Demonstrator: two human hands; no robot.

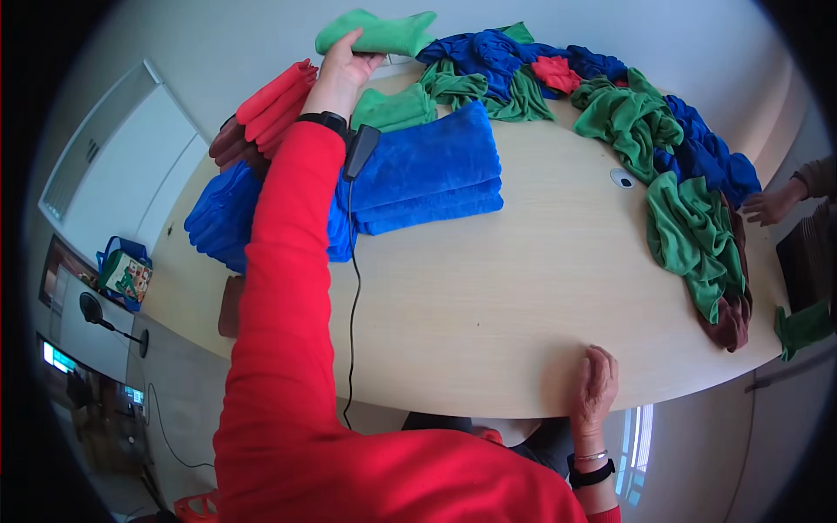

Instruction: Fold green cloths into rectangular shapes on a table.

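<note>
Stretched far forward, my left hand (345, 68) is closed on a folded green towel (384, 33), lifted at the back of the table beside the wall. Just below it lies another folded green towel (394, 108). Thick folded blue towels (427, 166) are stacked in front of that, partly behind my sleeve. To the left of my forearm sit more folded blue towels (222, 213) and a pile of folded red towels (277, 105). My right hand (597, 383) rests on the near table edge, fingers extended and loosely together, holding nothing.
Crumpled green (689, 227), blue (484, 59) and red cloths (556, 75) curve along the back and right of the table (488, 305). At the right edge is another person's hand (767, 202). A cable (354, 305) hangs from my left wrist device.
</note>
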